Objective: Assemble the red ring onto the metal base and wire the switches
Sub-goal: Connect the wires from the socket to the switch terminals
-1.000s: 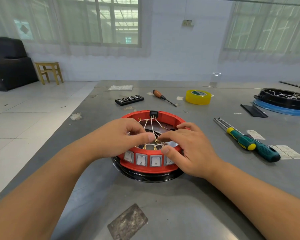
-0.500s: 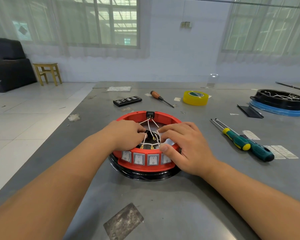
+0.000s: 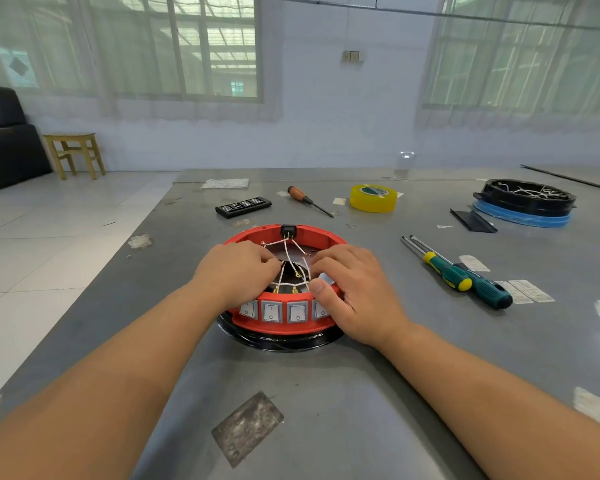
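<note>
The red ring (image 3: pixel 284 328) sits on the black round base (image 3: pixel 281 344) at the table's middle. Several grey rocker switches (image 3: pixel 271 311) line its front wall, and a black socket (image 3: pixel 287 231) sits in its back wall. White wires (image 3: pixel 289 259) with gold terminals cross the inside. My left hand (image 3: pixel 238 271) reaches over the left rim, its fingers curled and pinching a white wire. My right hand (image 3: pixel 355 294) lies over the right side with its thumb pressing on the front rim and its fingertips touching a wire inside.
Two green-handled screwdrivers (image 3: pixel 465 280) lie to the right, by paper labels. Behind the ring are a black bit case (image 3: pixel 243 206), an orange-handled screwdriver (image 3: pixel 307 199) and a yellow tape roll (image 3: pixel 373 198). A second black base on a blue ring (image 3: pixel 523 202) stands far right.
My fingertips met over the middle of the ring a second ago. They have drawn apart and sunk lower inside, so the wires show between them.
</note>
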A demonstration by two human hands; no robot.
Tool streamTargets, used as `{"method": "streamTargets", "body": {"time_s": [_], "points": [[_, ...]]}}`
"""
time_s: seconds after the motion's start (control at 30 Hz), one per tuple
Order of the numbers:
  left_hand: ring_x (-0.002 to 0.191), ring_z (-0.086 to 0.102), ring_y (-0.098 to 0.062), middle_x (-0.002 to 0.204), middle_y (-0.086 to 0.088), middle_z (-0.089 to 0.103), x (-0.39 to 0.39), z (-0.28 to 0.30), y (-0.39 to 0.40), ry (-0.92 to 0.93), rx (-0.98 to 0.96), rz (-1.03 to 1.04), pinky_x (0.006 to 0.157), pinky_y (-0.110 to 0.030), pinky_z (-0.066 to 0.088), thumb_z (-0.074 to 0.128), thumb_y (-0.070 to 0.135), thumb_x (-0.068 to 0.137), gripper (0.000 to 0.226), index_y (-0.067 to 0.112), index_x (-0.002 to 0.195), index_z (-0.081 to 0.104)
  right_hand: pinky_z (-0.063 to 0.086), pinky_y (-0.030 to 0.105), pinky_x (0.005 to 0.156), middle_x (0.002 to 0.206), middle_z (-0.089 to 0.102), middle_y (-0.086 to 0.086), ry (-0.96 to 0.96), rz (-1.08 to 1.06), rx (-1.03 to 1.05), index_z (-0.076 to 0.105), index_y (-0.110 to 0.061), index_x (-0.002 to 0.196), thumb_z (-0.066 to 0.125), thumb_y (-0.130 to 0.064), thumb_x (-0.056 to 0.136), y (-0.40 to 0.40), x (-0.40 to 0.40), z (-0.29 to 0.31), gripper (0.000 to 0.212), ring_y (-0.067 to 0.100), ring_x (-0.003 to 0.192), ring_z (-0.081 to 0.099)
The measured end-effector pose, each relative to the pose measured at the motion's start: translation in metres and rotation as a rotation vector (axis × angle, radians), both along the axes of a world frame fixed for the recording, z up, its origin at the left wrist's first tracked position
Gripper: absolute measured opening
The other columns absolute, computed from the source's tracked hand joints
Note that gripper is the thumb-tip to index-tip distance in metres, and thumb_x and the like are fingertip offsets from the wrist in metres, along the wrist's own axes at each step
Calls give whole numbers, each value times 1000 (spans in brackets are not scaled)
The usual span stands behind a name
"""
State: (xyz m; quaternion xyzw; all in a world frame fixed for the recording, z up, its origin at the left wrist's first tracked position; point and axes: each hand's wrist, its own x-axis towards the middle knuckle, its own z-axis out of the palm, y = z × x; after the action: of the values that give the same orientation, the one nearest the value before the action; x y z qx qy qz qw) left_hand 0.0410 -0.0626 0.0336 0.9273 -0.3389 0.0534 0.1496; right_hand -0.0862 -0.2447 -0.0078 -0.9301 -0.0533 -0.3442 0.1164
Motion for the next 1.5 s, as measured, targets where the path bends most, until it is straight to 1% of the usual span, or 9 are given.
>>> {"method": "streamTargets", "body": {"time_s": [0.17,0.3,0.43,0.53,0.67,0.77,1.17,1.33,1.5], "points": [[94,62,3,92,19,71,-16,-23,16,41,-705,-30,76,-28,48,47,36,105,35,33,85,76,33,29,108,131,57,-8,-20,-102,53,62,-28,117,29,-64,100,5,-6,-6,52,7,128,43],[135,47,-9,122,13,67,-23,-49,37,-86,-625,-240,117,-44,35,39,58,99,51,25,112,75,36,29,108,139,53,-8,-43,-100,172,58,-27,124,30,-67,99,4,-9,-8,55,9,132,43],[148,27,-7,147,16,48,-24,-57,50,-97,-512,-310,123,-39,20,43,73,91,61,34,135,60,41,36,103,126,60,-3,-195,-458,258,60,-22,122,40,-60,100,-41,-19,-3,49,16,121,52],[151,18,-7,153,18,39,-22,-61,52,-96,-465,-293,124,-40,17,43,80,87,67,39,138,56,39,46,105,120,65,11,-94,-869,21,65,-14,119,59,-40,92,-98,-34,-3,38,34,115,56],[152,16,-8,154,20,36,-25,-64,50,-95,-457,-229,123,-43,21,41,85,86,68,42,137,55,39,47,104,131,62,11,360,-1102,3,57,-25,132,46,-68,91,-139,-35,5,61,36,122,56],[152,17,-9,155,18,38,-29,-65,51,-120,-460,-186,123,-44,24,40,84,87,69,40,138,56,46,46,95,134,58,11,608,-1023,47,52,-30,137,39,-66,95,-150,-33,12,56,37,123,54],[152,25,-11,139,17,49,-54,-59,63,-88,-521,-79,121,-36,24,53,75,91,62,26,127,63,52,41,93,124,55,12,644,-595,132,63,-18,122,50,-57,93,-36,-17,17,51,36,115,56],[153,28,-14,141,10,55,-56,-59,87,-54,-537,-67,123,-38,26,52,75,85,58,28,117,64,36,39,88,126,51,15,724,-453,204,60,-17,114,50,-51,85,1,-18,13,46,38,116,47],[152,27,-8,143,15,53,-48,-58,94,-48,-499,-95,121,-34,25,49,77,85,57,34,121,59,37,48,103,142,42,12,789,-409,353,44,-25,140,50,-68,67,9,-20,15,85,38,133,33]]}}
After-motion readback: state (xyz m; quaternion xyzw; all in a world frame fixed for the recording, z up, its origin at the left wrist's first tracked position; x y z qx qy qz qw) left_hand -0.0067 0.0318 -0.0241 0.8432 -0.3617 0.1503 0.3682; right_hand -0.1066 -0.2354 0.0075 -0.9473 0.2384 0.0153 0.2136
